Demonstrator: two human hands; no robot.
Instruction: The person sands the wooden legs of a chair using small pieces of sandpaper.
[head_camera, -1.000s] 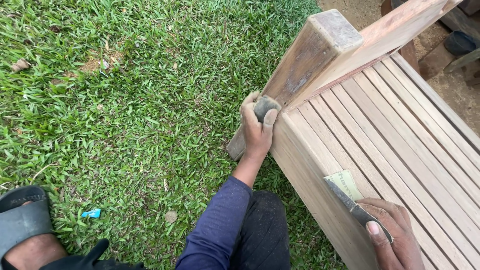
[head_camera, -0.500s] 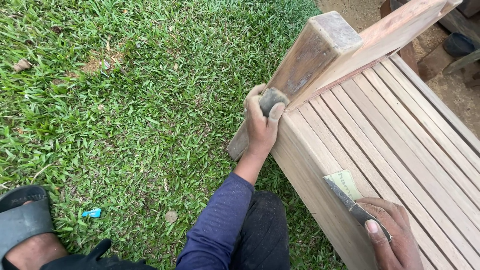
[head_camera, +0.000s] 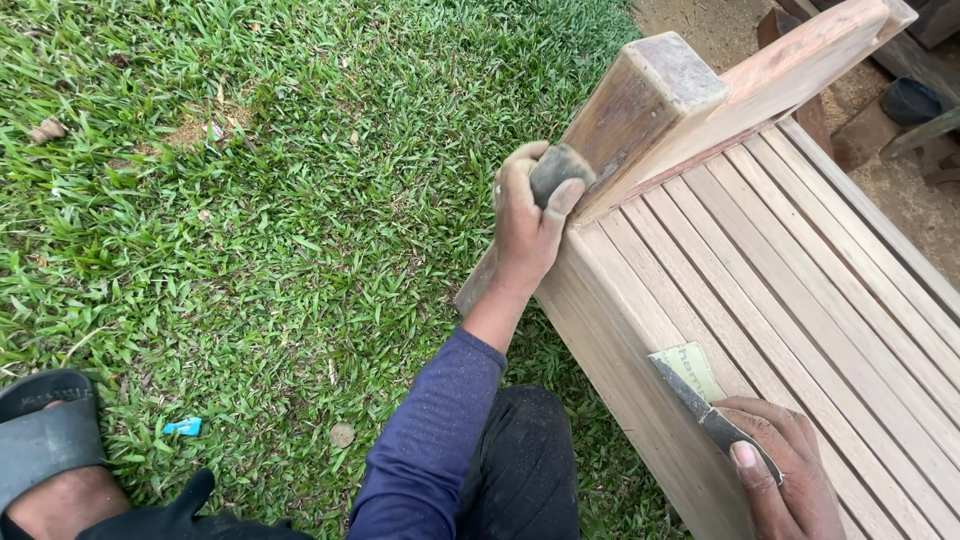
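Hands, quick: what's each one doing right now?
Left hand: closed on a grey sanding pad against the wooden post.
Right hand: holding a putty knife.

Green grass (head_camera: 250, 230), bare dirt (head_camera: 700, 25) beyond

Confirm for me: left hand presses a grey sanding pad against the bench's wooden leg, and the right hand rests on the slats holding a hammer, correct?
Not quite. The right hand holds a flat-bladed scraper with a folded slip of paper, not a hammer. The rest stands: the left hand presses the grey sanding pad to the wooden leg. The head view shows it.
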